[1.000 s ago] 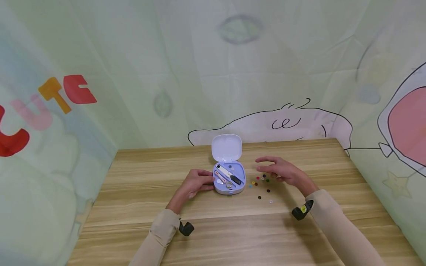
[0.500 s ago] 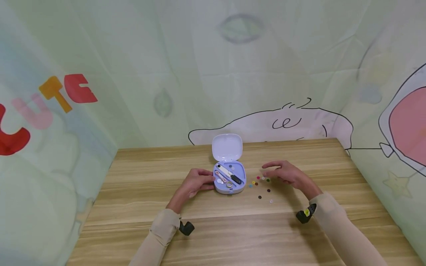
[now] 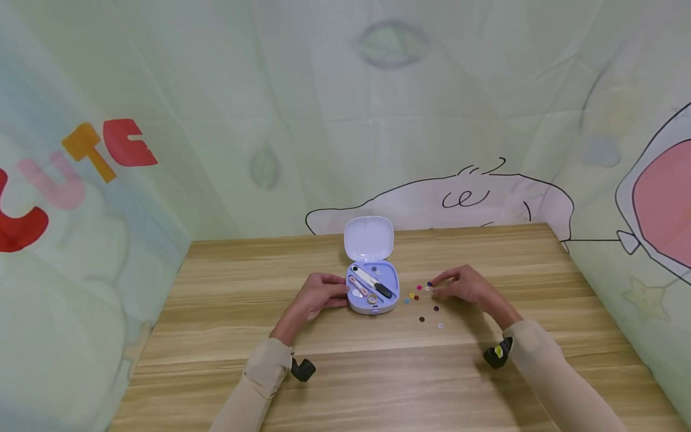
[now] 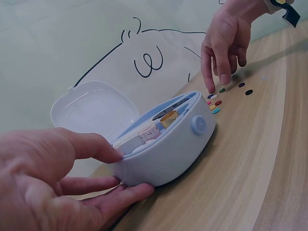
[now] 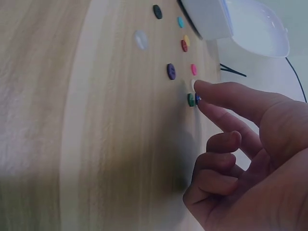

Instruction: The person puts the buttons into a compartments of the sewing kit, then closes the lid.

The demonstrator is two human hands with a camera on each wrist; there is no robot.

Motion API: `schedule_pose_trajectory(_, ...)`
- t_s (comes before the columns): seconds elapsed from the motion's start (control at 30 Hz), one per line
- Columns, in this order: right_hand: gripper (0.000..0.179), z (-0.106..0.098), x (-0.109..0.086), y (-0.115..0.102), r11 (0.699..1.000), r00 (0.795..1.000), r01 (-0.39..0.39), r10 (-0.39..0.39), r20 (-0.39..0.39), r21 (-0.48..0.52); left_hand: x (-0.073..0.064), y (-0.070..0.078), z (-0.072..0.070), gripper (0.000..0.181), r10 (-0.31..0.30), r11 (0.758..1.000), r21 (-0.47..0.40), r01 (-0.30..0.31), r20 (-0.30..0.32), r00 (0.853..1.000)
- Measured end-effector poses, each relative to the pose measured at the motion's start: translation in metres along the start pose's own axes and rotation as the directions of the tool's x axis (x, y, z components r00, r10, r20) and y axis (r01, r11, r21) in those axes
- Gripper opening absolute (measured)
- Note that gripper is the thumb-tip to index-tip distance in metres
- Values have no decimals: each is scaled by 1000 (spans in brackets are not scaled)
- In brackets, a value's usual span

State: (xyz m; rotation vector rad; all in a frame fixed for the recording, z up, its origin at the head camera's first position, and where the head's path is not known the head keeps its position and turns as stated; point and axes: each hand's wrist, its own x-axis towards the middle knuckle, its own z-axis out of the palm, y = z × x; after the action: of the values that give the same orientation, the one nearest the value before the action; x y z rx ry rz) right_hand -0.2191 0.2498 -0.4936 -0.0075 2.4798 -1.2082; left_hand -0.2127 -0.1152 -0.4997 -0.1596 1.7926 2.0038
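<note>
Wood-grain surface (image 3: 227,360), printed cloth backdrop (image 3: 302,120) behind. On the surface: sewing box (image 4: 166,166), lid (image 3: 369,238) raised; inside it a black-handled tool (image 3: 383,290) and a gold ring-shaped piece (image 3: 372,298). Loose buttons (image 3: 412,296) lie scattered on the surface to the right of the box.

Change: half a second ago the right hand (image 3: 471,284) was above the far buttons with its fingers spread; its fingertips have now come down among them. Green button (image 5: 191,100) is now covered in the head view, though both wrist views show it. Judged meaning: work has passed from reaching to contact with the buttons. Box has stayed put.

Pose, right: index finger extended down to the dark blue button (image 3: 429,284), apparently touching; thumb extended, a gap left between the two tips; remaining fingers folded toward the palm. Nothing seen gripped. White button (image 3: 428,289) just beside the tips.

Pose, left: left hand (image 3: 315,294) against the box's left side, fingers mostly straight, one tip on the rim, others low on the outer wall; probably steadying it.
</note>
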Motion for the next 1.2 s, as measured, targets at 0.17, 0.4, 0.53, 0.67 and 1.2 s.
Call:
schedule_pose_trajectory(0.17, 22, 4, 0, 0, 998, 999, 18, -20, -39, -65, 0, 1, 0, 31, -6, 1000, 13, 6, -6, 1000)
schedule_pose_trajectory(0.4, 13, 5, -2, -4, 987, 994, 54, -67, -81, -152, 0, 2, 1, 30, -15, 1000, 15, 16, -19, 1000)
schedule_pose_trajectory(0.53, 8, 5, -2, -4, 986, 993, 59, -74, -92, -159, 1, 1, 1, 29, -21, 1000, 16, 21, -27, 999)
schedule_pose_trajectory(0.67, 7, 5, -1, -3, 985, 993, 58, -74, -95, -163, 1, 2, 1, 30, -26, 999, 24, 27, -29, 999)
schedule_pose_trajectory(1.2, 5, 6, -3, -5, 990, 997, 51, -58, -51, -133, 2, 0, 1, 30, -25, 1000, 9, 25, -24, 999)
